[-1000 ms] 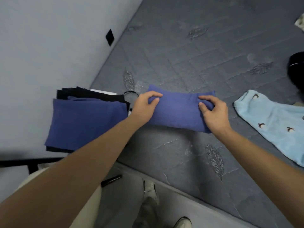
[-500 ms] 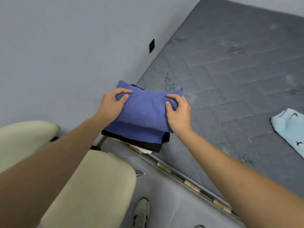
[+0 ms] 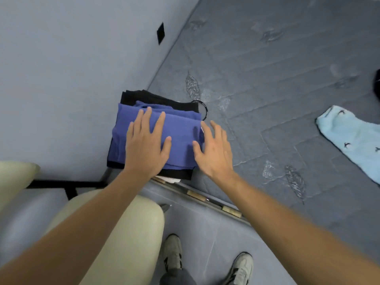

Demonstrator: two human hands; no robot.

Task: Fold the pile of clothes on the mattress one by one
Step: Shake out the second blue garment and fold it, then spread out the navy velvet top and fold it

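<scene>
Only black edges and a white scrap of the stack (image 3: 176, 175) show under the folded blue cloth (image 3: 181, 138) – long axis left to right, at the mattress (image 3: 277, 83) corner by the wall – left hand (image 3: 147, 145) flat on it, right hand (image 3: 213, 151) at its edge, fingers spread; a light-blue garment (image 3: 353, 138) runs off-frame.

A plain grey-blue wall (image 3: 67, 64) is seen at the left, marked by a small black square (image 3: 160, 33). Below, a grey tiled floor (image 3: 207, 229) and a beige cushioned seat (image 3: 123, 233) with a black frame (image 3: 67, 185) are seen.
</scene>
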